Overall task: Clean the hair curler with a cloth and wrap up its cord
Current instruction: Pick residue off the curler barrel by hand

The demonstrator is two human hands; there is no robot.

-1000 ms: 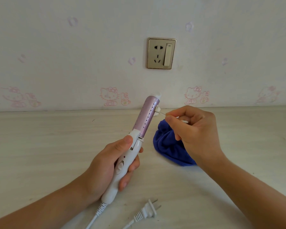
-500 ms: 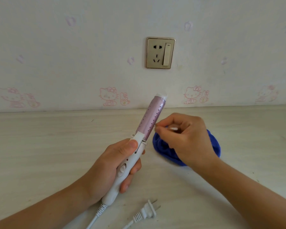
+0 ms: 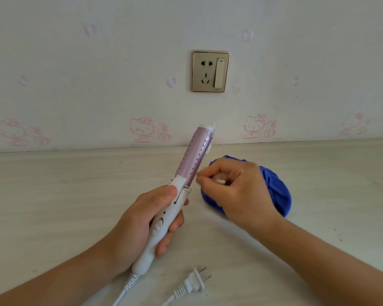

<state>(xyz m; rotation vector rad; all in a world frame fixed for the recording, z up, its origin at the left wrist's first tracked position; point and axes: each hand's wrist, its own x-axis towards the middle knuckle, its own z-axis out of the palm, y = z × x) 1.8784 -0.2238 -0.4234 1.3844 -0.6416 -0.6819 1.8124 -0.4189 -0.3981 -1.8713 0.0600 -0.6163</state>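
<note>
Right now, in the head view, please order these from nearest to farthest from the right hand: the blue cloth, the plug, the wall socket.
From the right hand:
1. Cloth: directly under and behind the hand, on the table.
2. Plug: lower left of the hand, lying on the table near the camera.
3. Socket: on the wall, above the hand.

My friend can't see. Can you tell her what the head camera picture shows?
A left hand holds a white and purple hair curler tilted up, while the right hand pinches something small beside its barrel. A blue cloth lies behind, and the unplugged plug rests on the table.
</note>
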